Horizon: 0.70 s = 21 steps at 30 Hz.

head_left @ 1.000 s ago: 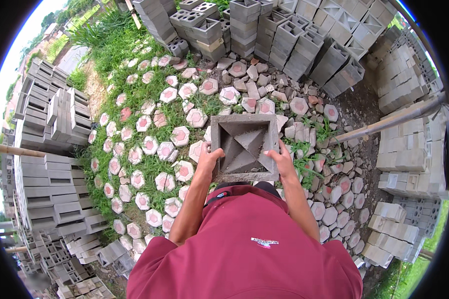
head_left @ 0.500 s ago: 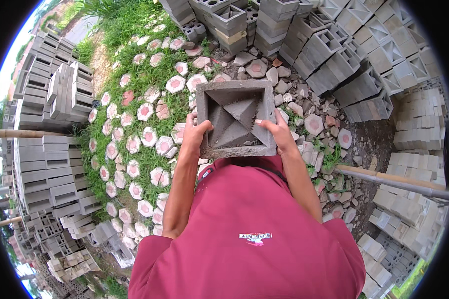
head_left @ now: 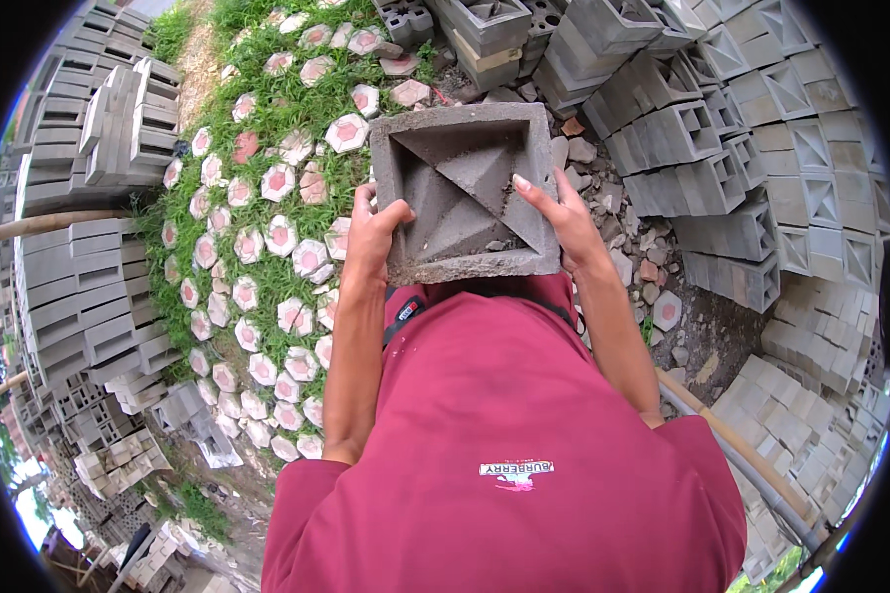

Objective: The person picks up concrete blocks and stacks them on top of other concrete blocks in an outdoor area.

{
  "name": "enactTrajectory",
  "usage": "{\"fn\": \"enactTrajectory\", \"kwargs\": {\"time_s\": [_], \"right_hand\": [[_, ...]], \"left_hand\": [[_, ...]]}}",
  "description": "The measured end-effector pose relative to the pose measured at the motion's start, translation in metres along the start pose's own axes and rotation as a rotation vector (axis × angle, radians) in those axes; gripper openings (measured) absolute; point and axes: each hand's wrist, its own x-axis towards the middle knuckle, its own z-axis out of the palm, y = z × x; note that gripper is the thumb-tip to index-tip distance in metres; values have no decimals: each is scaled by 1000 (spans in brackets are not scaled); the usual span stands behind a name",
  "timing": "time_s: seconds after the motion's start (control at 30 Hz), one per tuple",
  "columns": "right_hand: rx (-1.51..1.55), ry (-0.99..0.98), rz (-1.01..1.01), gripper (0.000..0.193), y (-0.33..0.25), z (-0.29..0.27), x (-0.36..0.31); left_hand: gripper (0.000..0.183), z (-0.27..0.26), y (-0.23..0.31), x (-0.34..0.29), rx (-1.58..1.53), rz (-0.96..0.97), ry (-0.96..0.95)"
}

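Observation:
A square grey concrete block (head_left: 465,212) is held up in front of my body, its recessed face with a diagonal ridge turned upward. Loose grit lies in the hollow near the block's lower rim. My left hand (head_left: 374,232) grips the left wall, thumb over the rim and fingers wrapped outside and underneath. On the opposite wall is my right hand (head_left: 571,222), its thumb raised across the rim toward the hollow. The right fingers behind the block are partly hidden.
Hexagonal pavers (head_left: 282,237) with pinkish centres lie in grass to the left. Stacked grey blocks (head_left: 663,148) stand at the far right, above broken rubble (head_left: 583,153). More block stacks (head_left: 79,296) line the left. A pole (head_left: 742,455) slants at the lower right.
The block has come slightly closer and tilted a little, held in both hands. My right thumb has lifted. The surroundings have shifted in view as my head turned.

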Motion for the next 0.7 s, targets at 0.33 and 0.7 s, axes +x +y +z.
{"fn": "enactTrajectory", "kwargs": {"time_s": [0.33,0.7], "right_hand": [[28,216,184,83,3,-27,177],[72,392,169,79,23,-27,379]], "left_hand": [[45,48,38,216,106,-241,-88],[49,70,39,507,398,-509,-437]]}}
